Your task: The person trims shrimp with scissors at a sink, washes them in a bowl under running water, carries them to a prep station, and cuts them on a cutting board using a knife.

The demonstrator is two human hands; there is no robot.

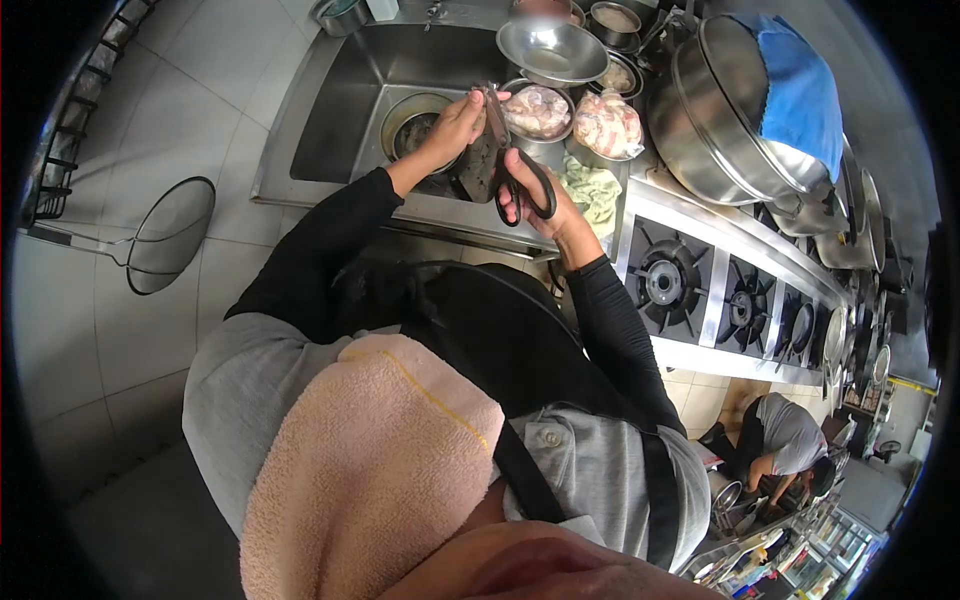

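My right hand [565,208] is closed around the black handles of a pair of scissors [550,192], whose blades point up over the sink's front right part. Close to the blade tips is my left hand [460,124], its fingers pinched together on something too small to make out. Below the left hand, a round metal pot [392,117] stands in the sink [345,90]. Just right of the scissors sits a bowl with a plastic bag of pale pink meat [540,110]. Another bagged pale pink lump [608,127] rests on a container beside it.
A metal bowl [553,52] sits behind the bags. A crumpled green cloth [592,192] lies near my right wrist. To the right are gas burners [664,283] and a large steel pot [700,120] with a blue cloth [800,90]. A strainer [172,235] hangs at left; another person [785,435] bends over at lower right.
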